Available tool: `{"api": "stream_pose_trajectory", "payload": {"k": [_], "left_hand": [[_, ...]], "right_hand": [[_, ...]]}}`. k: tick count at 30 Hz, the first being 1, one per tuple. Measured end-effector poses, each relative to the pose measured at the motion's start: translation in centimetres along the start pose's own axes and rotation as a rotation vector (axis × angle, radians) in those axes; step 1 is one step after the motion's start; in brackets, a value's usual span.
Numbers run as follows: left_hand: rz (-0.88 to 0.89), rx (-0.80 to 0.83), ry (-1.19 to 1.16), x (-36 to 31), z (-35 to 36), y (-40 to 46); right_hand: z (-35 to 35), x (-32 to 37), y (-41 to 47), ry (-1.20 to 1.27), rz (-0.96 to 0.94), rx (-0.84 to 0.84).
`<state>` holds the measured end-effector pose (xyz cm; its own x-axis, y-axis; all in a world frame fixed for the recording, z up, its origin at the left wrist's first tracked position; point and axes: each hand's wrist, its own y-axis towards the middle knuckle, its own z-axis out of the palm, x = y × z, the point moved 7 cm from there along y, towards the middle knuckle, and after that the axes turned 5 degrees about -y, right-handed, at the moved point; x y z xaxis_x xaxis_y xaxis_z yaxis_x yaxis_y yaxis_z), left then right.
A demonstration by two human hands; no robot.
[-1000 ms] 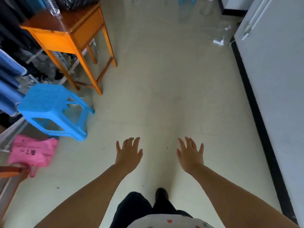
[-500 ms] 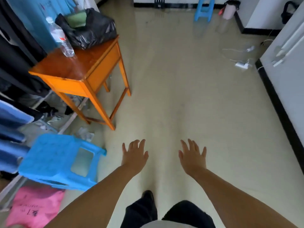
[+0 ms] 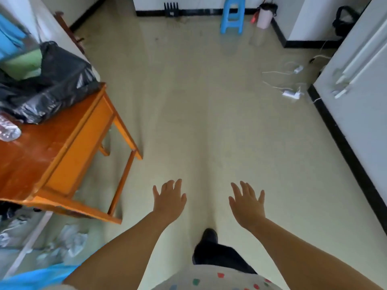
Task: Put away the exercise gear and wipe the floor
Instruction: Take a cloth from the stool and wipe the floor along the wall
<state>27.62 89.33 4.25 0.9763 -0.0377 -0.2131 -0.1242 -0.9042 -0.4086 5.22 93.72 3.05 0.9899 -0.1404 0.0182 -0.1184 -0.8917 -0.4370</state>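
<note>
My left hand (image 3: 170, 198) and my right hand (image 3: 247, 200) are stretched out in front of me over the pale floor (image 3: 209, 122), palms down, fingers spread, holding nothing. No exercise gear or wiping cloth can be made out for certain. A black comb-like object (image 3: 171, 9) stands against the far wall. One dark shoe (image 3: 208, 236) shows below my hands.
An orange wooden table (image 3: 69, 147) stands at left with a black plastic bag (image 3: 50, 84) and a water bottle (image 3: 8, 130) on it. A blue stool (image 3: 232, 15) and a pink container (image 3: 264, 16) stand far ahead. White cables and chargers (image 3: 290, 92) lie at right beside a grey wall (image 3: 360, 97).
I have walked forward: the orange table now lies close at my left, the near blue stool has slid to the bottom-left corner. Both hands stay spread and empty.
</note>
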Motion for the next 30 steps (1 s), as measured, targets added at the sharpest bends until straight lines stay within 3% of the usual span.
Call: {"api": "stream_pose_trajectory", "payload": {"k": [5, 11, 20, 30], "left_hand": [[0.024, -0.054, 0.010, -2.8, -7.2, 11.2], [0.034, -0.030, 0.056, -4.3, -11.2, 25.0], [0.067, -0.097, 0.131, -5.5, -25.9, 50.4], [0.250, -0.072, 0.132, -18.8, -33.0, 75.0]], "right_hand": [[-9.3, -0.9, 12.0, 0.010, 0.019, -0.046], [-14.5, 0.3, 25.6, -0.067, -0.054, -0.045], [-28.0, -0.5, 47.8, -0.001, 0.063, -0.083], [-38.3, -7.7, 71.3, -0.013, 0.099, -0.123]]}}
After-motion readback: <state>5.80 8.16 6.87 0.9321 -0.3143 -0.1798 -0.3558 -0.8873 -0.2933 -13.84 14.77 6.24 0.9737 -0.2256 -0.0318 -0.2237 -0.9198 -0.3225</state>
